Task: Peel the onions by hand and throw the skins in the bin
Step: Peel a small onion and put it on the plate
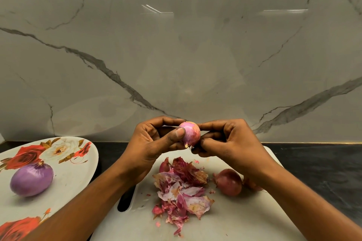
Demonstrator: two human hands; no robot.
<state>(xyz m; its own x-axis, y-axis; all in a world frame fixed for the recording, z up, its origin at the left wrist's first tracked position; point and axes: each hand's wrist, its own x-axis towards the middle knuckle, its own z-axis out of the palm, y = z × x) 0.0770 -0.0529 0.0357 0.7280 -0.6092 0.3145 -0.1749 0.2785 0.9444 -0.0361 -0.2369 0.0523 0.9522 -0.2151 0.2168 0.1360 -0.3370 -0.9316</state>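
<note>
Pink, partly peeled onion [191, 133] sits gripped between left hand [154, 143] and right hand [229, 139] above the cutting board [244, 219], skins [182, 188] heaped below, unpeeled onion [229, 182] right.

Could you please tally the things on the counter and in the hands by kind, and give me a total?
Onions: 3, the held onion, the peeled onion, the unpeeled onion
Plates: 1, the floral plate
Cutting boards: 1, the cutting board
Skin piles: 1, the pile of skins
Total: 6. A reddish shape behind the right forearm is too hidden to count.
</note>
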